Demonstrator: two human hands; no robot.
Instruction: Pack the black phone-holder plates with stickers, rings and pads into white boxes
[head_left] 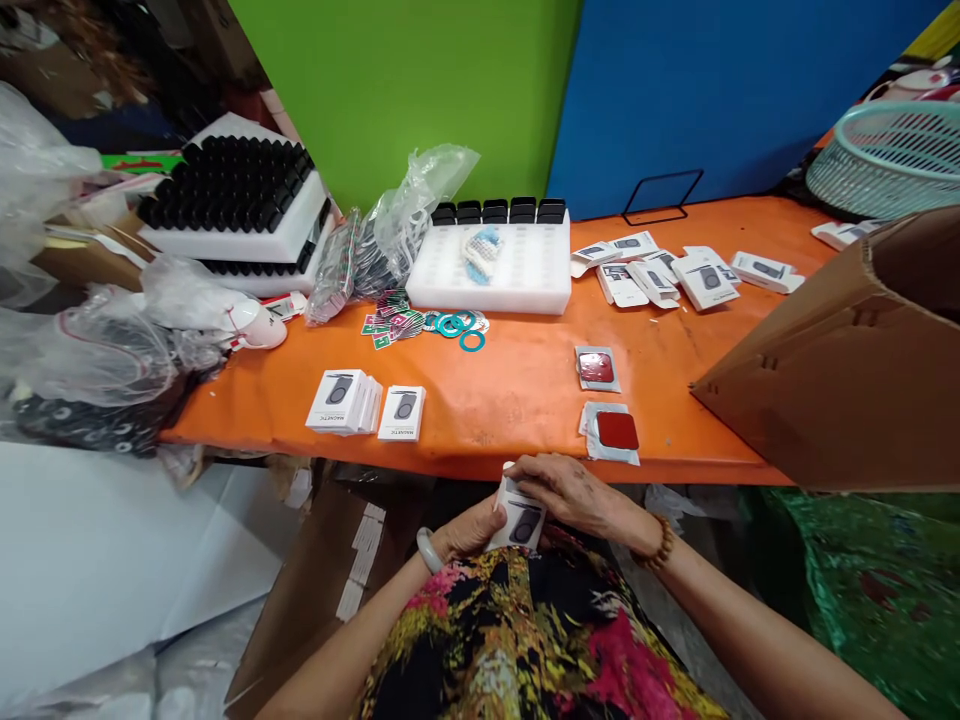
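A small white product box [519, 520] with a dark device printed on it is held over my lap, below the table's front edge. My left hand [474, 528] grips its left side, thumb on the front. Across the top end of the box lies my right hand [574, 492], fingers bent over the flap; whether it grips the flap is hard to see. On the table ahead are two red square pieces, one nearer [618, 431] and one farther [597, 367], each on a clear wrapper. To the left stand a stack of white boxes [335, 400] and a smaller stack [402, 413].
Several white boxes [705, 280] lie at the back right of the orange table [495, 400]. A white foam tray [487, 290] holds black pieces. Teal rings [472, 341] lie before it. A large cardboard box [840, 390] stands right, foam trays of black pieces [232, 185] left.
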